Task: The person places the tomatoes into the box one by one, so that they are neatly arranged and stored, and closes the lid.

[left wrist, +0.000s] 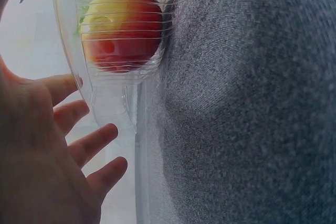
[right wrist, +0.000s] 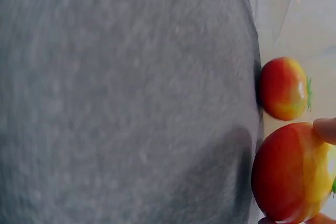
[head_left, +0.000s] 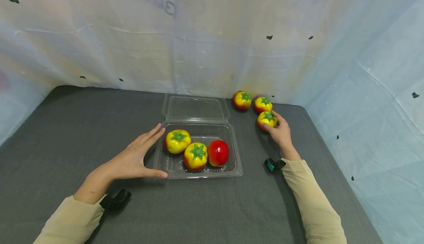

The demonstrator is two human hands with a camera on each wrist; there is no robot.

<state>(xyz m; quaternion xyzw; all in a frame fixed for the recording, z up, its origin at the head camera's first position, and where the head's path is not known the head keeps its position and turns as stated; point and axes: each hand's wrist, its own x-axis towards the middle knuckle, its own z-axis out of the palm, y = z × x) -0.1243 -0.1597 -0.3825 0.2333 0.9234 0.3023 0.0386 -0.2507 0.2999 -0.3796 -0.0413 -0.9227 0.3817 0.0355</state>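
Observation:
My right hand (head_left: pixel 281 131) grips a red-and-yellow tomato (head_left: pixel 266 117) with a green leafy top, thumb on the near side and fingers behind it. In the right wrist view that tomato (right wrist: pixel 289 174) fills the lower right corner, with fingertips at its edges. My left hand (head_left: pixel 132 159) is spread at the left side of a clear plastic clamshell box (head_left: pixel 236 163), thumb at its near corner and fingertips at its left rim. Inside the box sit two tomatoes with green tops, one yellow tomato (head_left: pixel 177 141) and another (head_left: pixel 195 155), beside a red one (head_left: pixel 218 153) showing no leaves.
The box's lid (head_left: pixel 196 108) lies folded back towards the wall. Two more tomatoes, one (head_left: pixel 242 101) near the lid and one (head_left: pixel 263 105) just behind my right hand, stand at the table's back edge. Pale sheeting (head_left: pixel 212 52) hangs behind and beside the grey table (head_left: pixel 198 211).

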